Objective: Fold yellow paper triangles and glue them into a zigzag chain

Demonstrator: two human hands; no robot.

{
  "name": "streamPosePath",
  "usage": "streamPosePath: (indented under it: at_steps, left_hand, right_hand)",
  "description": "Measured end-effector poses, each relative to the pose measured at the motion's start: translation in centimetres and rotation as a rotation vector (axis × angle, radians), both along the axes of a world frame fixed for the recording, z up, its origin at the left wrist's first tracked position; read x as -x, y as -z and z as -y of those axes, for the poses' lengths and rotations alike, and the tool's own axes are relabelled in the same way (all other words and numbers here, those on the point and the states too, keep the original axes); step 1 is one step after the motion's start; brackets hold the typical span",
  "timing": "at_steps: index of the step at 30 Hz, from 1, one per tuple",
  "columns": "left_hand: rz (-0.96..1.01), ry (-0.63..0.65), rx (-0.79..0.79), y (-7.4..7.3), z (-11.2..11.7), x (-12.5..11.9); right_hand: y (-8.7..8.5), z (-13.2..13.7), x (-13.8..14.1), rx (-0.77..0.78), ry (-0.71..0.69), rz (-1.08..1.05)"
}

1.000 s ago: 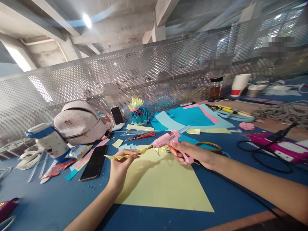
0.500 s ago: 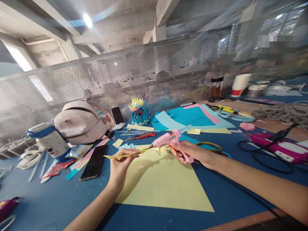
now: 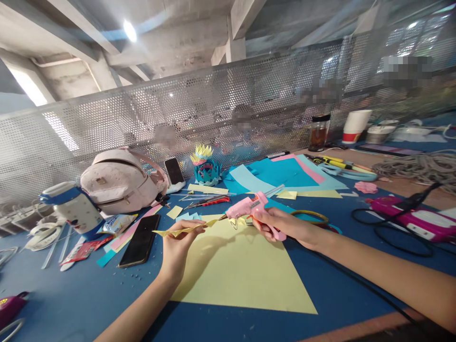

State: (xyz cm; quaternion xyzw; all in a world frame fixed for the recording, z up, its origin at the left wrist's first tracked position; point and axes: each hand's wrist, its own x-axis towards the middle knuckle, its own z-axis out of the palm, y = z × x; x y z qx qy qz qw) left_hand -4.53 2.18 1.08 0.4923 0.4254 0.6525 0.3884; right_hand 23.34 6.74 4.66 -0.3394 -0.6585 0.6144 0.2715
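Note:
A pink hot glue gun (image 3: 247, 206) is gripped in my right hand (image 3: 272, 223), its nozzle pointing left and a clear glue stick out of its back. My left hand (image 3: 182, 242) pinches a folded strip of yellow paper (image 3: 174, 232), held level above the table. The nozzle tip meets or nearly meets the strip's right end; I cannot tell if they touch. Under both hands lies a large pale yellow sheet (image 3: 242, 280). Behind them stands a layered paper piece (image 3: 206, 168) in blue, pink and yellow with pointed edges.
To the left are a phone (image 3: 139, 240), a white-and-blue bottle (image 3: 73, 209) and a pale backpack (image 3: 117, 183). Red-handled pliers (image 3: 212, 202) and blue paper sheets (image 3: 281, 173) lie beyond my hands. A magenta power strip (image 3: 409, 221) with black cables sits at the right.

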Motion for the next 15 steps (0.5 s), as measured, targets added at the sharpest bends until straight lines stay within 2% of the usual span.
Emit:
streamPosePath:
  at_steps: [15]
  left_hand:
    - [-0.002, -0.008, -0.003, -0.13, 0.05, -0.07]
  right_hand:
    - [0.26, -0.10, 0.05, 0.032, 0.001, -0.023]
